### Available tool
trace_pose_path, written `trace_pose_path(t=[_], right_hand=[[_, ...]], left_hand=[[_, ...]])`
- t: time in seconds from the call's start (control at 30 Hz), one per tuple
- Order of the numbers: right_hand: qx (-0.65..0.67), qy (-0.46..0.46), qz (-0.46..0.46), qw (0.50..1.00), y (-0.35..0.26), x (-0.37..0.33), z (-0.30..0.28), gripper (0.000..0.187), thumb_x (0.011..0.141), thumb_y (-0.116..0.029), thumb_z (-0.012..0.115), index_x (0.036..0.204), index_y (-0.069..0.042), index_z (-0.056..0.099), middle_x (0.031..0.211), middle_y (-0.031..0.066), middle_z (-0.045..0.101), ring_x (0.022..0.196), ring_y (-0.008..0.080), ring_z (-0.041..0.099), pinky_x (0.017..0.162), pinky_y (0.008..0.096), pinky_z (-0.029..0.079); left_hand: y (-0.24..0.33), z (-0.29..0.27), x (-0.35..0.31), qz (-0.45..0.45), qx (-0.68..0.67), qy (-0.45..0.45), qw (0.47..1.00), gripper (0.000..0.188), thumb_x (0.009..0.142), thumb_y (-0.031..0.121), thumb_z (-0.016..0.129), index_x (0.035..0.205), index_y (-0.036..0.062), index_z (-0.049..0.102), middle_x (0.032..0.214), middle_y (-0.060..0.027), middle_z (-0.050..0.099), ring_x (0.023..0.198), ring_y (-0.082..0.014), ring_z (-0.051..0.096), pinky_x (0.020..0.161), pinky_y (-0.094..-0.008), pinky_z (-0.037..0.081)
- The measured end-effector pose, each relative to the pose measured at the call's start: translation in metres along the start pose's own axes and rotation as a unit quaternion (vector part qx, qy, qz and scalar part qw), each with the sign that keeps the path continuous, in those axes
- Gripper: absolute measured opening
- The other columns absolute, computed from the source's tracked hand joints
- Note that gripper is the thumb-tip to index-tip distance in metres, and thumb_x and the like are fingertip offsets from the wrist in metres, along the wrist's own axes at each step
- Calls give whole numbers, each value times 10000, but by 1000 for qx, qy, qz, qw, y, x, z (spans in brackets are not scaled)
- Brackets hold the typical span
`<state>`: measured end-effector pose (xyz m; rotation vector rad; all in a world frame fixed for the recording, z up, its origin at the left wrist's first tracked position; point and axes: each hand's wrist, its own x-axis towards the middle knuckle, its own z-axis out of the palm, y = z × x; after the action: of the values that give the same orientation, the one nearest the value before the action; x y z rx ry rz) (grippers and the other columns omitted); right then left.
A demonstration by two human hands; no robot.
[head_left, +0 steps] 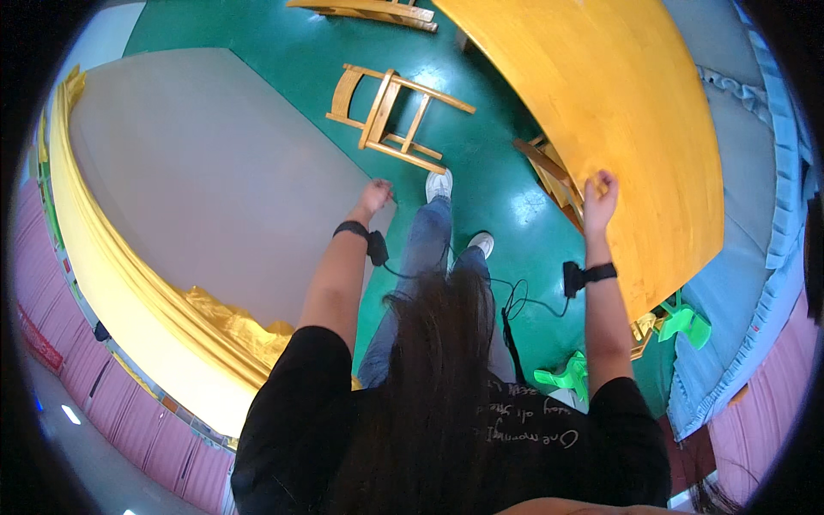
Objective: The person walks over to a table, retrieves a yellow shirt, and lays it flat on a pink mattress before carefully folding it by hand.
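My left hand (375, 196) hangs beside the edge of a large grey flat surface (215, 163). Its fingers are loosely bent, with nothing seen in them. Over the near side of a yellow wooden table (635, 112) is my right hand (601, 202), its fingers slightly curled and apart, holding nothing visible; whether it touches the tabletop I cannot tell. Ahead of my feet, a small wooden chair (378, 112) lies tipped over on the green floor. Another wooden chair (554, 176) stands partly under the table, close to my right hand.
Further ahead lies more wooden furniture (369, 10). Yellow cloth (146, 283) drapes along the left side of the grey surface. Green plastic pieces (566, 375) are on the floor at my right. Blue padded fabric (747, 172) lines the far right. A thin black cable (515, 300) hangs between my wrist straps.
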<state>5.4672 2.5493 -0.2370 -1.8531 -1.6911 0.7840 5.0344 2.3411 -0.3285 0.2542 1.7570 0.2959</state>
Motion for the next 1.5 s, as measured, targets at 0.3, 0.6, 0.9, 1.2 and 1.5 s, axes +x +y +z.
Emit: trace_pose_path(t=[0.3, 0.6, 0.9, 1.2, 1.5], right_hand=[[-204, -126, 82, 967, -26, 63, 83, 1039, 704, -580, 573, 1320, 87, 67, 1383, 283, -38, 1293, 390, -64, 1048, 425, 39], [-283, -102, 121, 946, -19, 57, 102, 1047, 738, -609, 502, 1330, 39, -69, 1386, 255, -122, 1285, 385, -132, 1036, 435, -32], [-290, -94, 94, 948, -14, 54, 103, 1016, 756, -567, 518, 1333, 35, -61, 1391, 250, -109, 1290, 378, -120, 1036, 436, -13], [-283, -90, 85, 951, -23, 52, 105, 1023, 748, -587, 508, 1332, 40, -52, 1391, 254, -92, 1290, 384, -109, 1032, 461, -3], [-293, -91, 98, 947, -26, 55, 105, 1053, 727, -623, 501, 1333, 35, -55, 1390, 253, -104, 1289, 379, -123, 1032, 459, -21]], left_hand=[[-51, -50, 106, -17, -450, 45, 892, 303, 849, 379, 378, 919, 138, 549, 825, 8, 586, 743, -111, 507, 678, -302, 386], [-38, -44, 184, -176, -649, 28, 739, 717, 815, 570, 346, 1252, 3, 311, 1275, -180, 327, 1201, -328, 301, 1008, -459, 204], [-31, -42, 213, -105, -715, -133, 678, 453, 879, 420, 294, 1147, 103, 477, 1075, -105, 534, 983, -289, 505, 822, -463, 376], [-2, -35, 195, -42, -714, -85, 694, 349, 877, 326, 347, 1064, 83, 514, 1022, -103, 547, 937, -275, 510, 795, -454, 370], [31, 34, 126, -4, -742, 47, 669, 354, 854, 344, 400, 1056, 76, 513, 1022, -93, 545, 882, -263, 516, 766, -422, 425]])
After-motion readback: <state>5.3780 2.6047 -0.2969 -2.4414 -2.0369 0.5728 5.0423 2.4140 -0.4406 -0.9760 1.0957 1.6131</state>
